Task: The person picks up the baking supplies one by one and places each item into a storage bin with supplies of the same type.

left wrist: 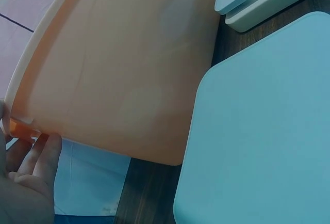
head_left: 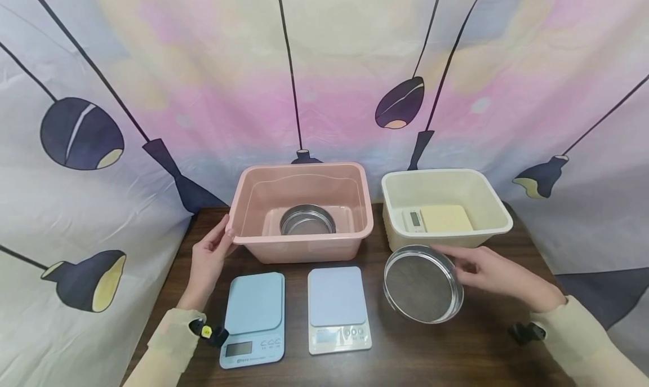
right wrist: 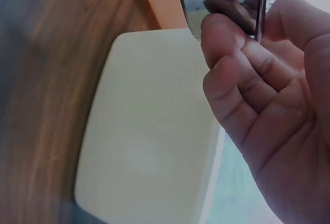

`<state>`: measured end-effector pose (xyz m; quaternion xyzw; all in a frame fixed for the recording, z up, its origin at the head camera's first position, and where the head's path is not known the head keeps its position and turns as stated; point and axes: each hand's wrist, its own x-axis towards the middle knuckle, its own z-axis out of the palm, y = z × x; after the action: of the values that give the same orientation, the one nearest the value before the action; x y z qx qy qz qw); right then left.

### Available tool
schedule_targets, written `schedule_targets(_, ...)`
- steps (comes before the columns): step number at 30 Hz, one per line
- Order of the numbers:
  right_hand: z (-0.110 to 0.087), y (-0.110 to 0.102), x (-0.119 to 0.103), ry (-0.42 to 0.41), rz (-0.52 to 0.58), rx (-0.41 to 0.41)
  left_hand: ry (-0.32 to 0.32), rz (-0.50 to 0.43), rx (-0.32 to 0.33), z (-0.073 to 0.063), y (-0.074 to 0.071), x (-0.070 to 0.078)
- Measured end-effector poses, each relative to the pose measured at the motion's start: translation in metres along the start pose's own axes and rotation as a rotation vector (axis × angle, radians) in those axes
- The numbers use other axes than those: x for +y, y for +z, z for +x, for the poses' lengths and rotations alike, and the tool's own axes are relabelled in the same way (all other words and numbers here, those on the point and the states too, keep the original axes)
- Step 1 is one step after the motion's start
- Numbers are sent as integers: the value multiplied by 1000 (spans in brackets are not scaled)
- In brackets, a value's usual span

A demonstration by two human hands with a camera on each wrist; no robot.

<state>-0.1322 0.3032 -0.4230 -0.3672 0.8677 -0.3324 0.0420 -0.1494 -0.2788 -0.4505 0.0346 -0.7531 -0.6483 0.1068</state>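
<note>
The round sieve (head_left: 423, 285) hangs over the counter (head_left: 385, 370), in front of the cream basin (head_left: 398, 232), mesh facing the head camera. The right hand (head_left: 489, 270) pinches its metal wall between thumb and fingers. Handling it well means keeping that hold off the mesh and the rim level. The left hand (head_left: 210, 256) grips the pink basin's (head_left: 304, 252) left rim, best kept steady; a second sieve (head_left: 307, 221) sits inside. The cream basin's front wall and the lilac scale (head_left: 337, 297) crowd the held sieve; the blue scale (head_left: 255, 302) lies farther left, and a yellow scale (head_left: 446, 218) lies inside the cream basin.

sleeves (head_left: 169, 342): pale cream | left wrist device (head_left: 218, 336): black, round yellow mark (head_left: 206, 331) | right wrist device (head_left: 526, 333): black
</note>
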Motion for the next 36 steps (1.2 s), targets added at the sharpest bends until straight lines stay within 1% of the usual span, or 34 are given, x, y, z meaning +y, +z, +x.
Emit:
schedule_targets(3,8,-5,-4,-67,-5,18,-6,-6,5,0,0,0)
schedule_targets(5,13,-9,-7,-99,-13,30,-8,0,7,0,0,-1)
schedule_targets(7,18,-13,-11,-113,-30,30,-5,7,9,0,0,-1)
schedule_targets(11,27,-21,-18,-84,-32,4,2,9,7,0,-1,-2)
schedule_targets(13,32,-25,-22,-58,-25,-24,8,2,5,0,-1,-2)
schedule_targets(18,46,-35,-30,-39,-9,-69,26,-6,6,0,-1,-1)
schedule_targets(25,68,-44,-41,10,48,-85,12,22,4,2,-2,-3)
schedule_targets(31,90,-56,-46,25,40,-137,-2,24,12,1,-1,-2)
schedule_targets(36,108,-65,-51,74,13,-171,-9,30,13,1,-1,-1)
